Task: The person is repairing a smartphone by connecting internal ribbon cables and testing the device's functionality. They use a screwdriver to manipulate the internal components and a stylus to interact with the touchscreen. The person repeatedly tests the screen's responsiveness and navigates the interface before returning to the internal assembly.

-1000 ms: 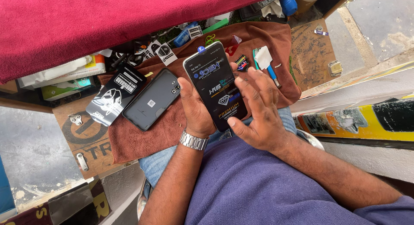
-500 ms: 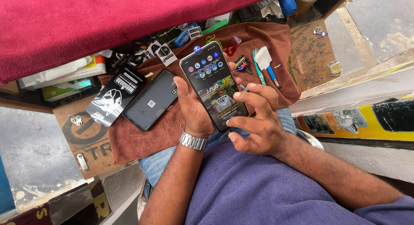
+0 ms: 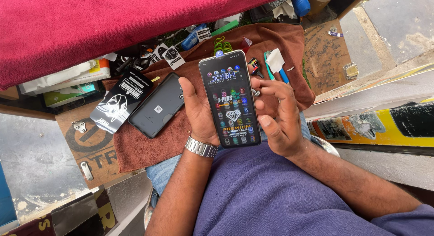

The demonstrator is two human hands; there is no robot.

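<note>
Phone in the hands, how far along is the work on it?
Done: the phone is lit and shows icons. In hand: the left hand grips it, the right hand has its thumb at the lower right edge. Left: a dark flat handset or cover and a black packet lie untouched on the brown cloth.

Brown cloth (image 3: 149, 150) covers surface; on it: dark phone case (image 3: 157, 111), black packet (image 3: 117, 104) half off edge, green bands (image 3: 220, 47), possibly a toothbrush (image 3: 267, 64).
</note>
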